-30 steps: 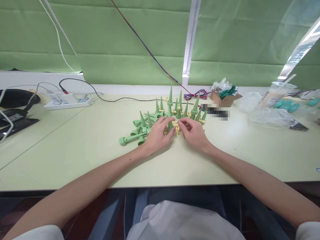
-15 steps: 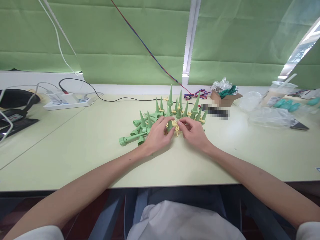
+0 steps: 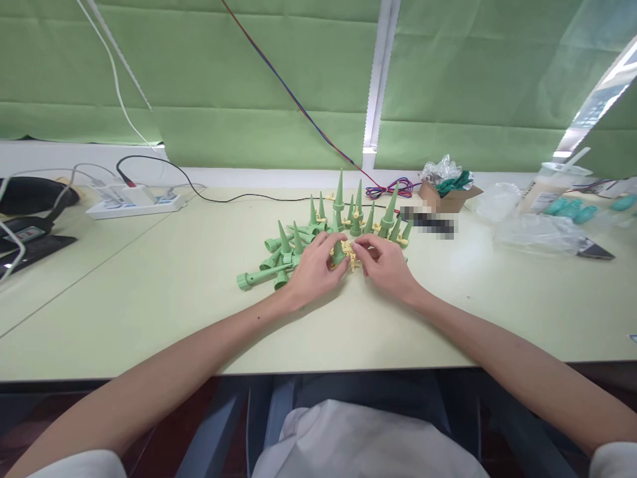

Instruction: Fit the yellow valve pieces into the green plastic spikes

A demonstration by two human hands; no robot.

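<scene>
Left hand (image 3: 313, 269): fingers closed on base of upright spike (image 3: 338, 251), mid-surface (image 3: 174, 299), at near side of cluster (image 3: 358, 212). Right hand (image 3: 387, 265): fingers pinching yellow fitting (image 3: 350, 249) touching spike. Recommended: brace spike, align fitting square, press lightly, avoid toppling cluster.

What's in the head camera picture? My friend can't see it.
Two hands meet at a cluster of green cones on a pale table. The left hand pinches a small cone; the right hand touches a yellow piece.

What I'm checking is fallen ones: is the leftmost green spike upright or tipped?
Tipped: the leftmost green spike lies lengthwise on the table.
</scene>
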